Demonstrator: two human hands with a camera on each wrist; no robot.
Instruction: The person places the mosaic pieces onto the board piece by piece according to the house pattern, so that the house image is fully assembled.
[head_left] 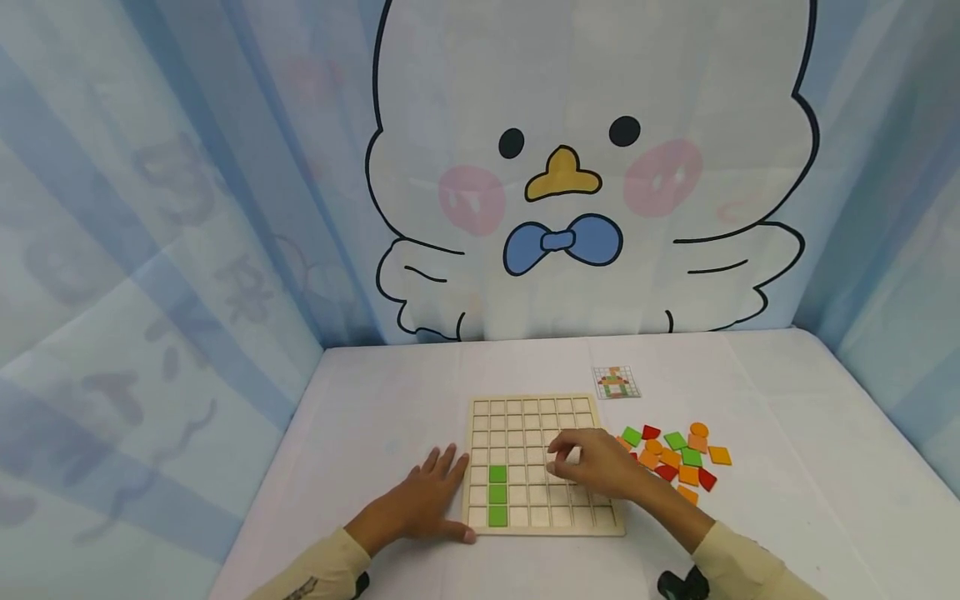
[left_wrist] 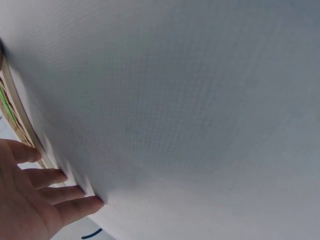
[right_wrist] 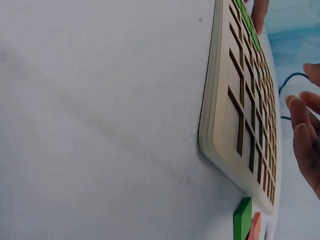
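Note:
A wooden grid board [head_left: 540,531] lies on the table, with three green square tiles [head_left: 497,493] in one column near its left side. My left hand [head_left: 427,500] rests flat at the board's left edge, fingers spread and thumb by the lower left corner. In the left wrist view, the fingertips [left_wrist: 80,202] reach the tabletop along the board's side. Above the right half of the board hovers my right hand [head_left: 596,462], its fingers loosely bent. No tile shows between thumb and fingers [right_wrist: 302,145] in the right wrist view, where a gap separates them.
Right of the board lies a loose scatter of orange, red and green tiles [head_left: 688,475], partly behind the right hand. A small pattern card [head_left: 617,382] with a coloured figure lies beyond the board's far right corner. A printed curtain [head_left: 558,300] borders the table's back.

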